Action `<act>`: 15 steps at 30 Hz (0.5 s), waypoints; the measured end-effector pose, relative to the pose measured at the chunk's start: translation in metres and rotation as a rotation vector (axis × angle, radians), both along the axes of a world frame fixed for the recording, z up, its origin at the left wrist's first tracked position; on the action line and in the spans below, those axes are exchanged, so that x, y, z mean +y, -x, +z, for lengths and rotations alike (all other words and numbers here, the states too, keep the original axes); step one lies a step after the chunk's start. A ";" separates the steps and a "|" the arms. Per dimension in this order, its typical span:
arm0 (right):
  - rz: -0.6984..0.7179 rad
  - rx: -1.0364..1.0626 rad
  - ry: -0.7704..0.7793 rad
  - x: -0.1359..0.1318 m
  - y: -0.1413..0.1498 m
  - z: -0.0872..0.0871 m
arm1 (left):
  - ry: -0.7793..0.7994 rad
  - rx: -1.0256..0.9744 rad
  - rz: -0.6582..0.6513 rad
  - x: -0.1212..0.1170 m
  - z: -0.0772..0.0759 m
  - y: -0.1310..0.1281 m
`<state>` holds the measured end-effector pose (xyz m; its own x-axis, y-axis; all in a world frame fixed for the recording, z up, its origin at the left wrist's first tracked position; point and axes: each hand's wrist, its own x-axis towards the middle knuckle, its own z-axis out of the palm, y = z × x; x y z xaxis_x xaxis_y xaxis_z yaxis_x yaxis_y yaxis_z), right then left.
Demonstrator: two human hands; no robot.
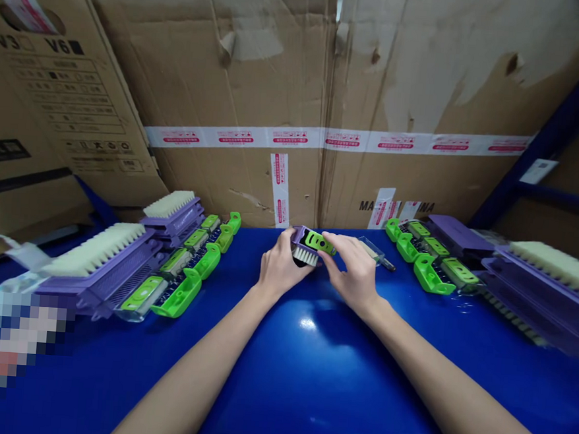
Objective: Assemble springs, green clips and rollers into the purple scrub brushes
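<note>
Over the middle of the blue table, my left hand (280, 268) is closed around a small purple brush (298, 235) whose white bristles (305, 256) point down. My right hand (353, 273) pinches a flat green plate (315, 239) with oval slots and a round hole. This plate lies against the dark opening in the brush's body; I cannot tell if it is fastened there. My fingers hide parts of both pieces. Just behind my right hand, a small clear piece and a thin dark-tipped tool (389, 266) lie on the table.
On the left stand purple brush bases (116, 277) with white bristle blocks, beside rows of bright green shells (179, 294) and green-topped clear pieces (140, 297). Similar purple parts (536, 300) and green shells (431, 276) lie right. Taped cardboard (232, 186) walls the back; a white cable plug (27, 256) is far left.
</note>
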<state>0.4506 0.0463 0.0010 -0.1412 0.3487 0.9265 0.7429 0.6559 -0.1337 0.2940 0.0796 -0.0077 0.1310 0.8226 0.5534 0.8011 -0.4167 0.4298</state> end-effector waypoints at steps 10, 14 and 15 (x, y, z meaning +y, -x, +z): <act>0.093 0.038 -0.040 -0.002 -0.003 0.003 | 0.012 0.026 -0.065 0.001 0.002 0.005; 0.078 0.079 -0.028 -0.005 0.000 0.004 | 0.063 0.019 -0.054 0.002 0.001 0.006; 0.068 0.073 -0.027 -0.005 0.001 0.004 | 0.071 0.016 -0.053 0.002 0.000 0.006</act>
